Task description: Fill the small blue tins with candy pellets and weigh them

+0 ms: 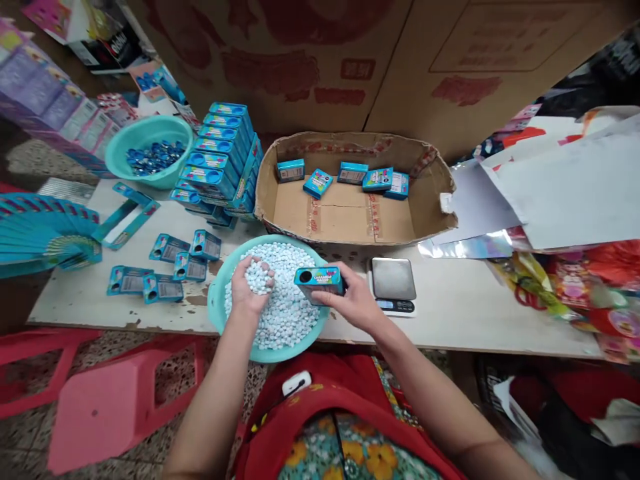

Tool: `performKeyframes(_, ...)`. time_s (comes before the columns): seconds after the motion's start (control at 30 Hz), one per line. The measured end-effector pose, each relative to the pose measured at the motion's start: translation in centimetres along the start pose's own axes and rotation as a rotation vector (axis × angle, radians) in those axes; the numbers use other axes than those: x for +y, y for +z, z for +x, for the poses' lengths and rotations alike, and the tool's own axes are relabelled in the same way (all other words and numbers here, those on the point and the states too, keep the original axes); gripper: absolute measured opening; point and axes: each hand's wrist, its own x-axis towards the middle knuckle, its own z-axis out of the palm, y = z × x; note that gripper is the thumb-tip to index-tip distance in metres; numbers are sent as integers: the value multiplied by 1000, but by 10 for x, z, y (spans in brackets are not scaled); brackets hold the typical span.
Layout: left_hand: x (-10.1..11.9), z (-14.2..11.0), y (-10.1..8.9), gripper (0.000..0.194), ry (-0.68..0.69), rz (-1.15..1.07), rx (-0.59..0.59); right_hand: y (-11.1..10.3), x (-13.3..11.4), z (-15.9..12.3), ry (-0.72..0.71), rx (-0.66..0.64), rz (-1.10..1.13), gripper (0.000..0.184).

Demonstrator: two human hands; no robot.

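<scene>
Left hand (249,293) cups white pellets (258,277); right hand (357,299) grips 1 box (319,281). 5 cartoned boxes (377,179) at 1 o'clock seem done; 5 loose boxes (169,248) at 9 o'clock seem left.

Left hand (247,290) and right hand (356,301): both ungloved, continuing into bare forearms (213,393). Torso: a plain red garment (345,377), its thick rounded edge arching across the front. Fixed on the red cloth is a small white oblong piece (295,383) with rounded corners and a dark curved mark; small yellow markings (259,423) lie nearby. Floral fabric (367,457): teal ground, orange-yellow blooms, smaller pale flowers, and a dark line running down the middle.
</scene>
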Motion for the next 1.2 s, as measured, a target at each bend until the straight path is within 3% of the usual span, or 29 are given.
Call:
performKeyframes(0.17, 1, -30, 29, 24, 269, 68, -58, 38, -5, 2, -149, -8, -290, 40)
performKeyframes(0.3, -3, -32, 33, 25, 439, 103, -46, 57, -10, 9, -201, 25, -387, 41)
performKeyframes(0.5, 0, -31, 36, 23, 513, 184, -12, 64, -18, 11, -252, 2, -418, 38)
performKeyframes(1.2, -2, -20, 43, 25, 652, 314, 8, 61, -18, 26, -147, 68, -278, 36)
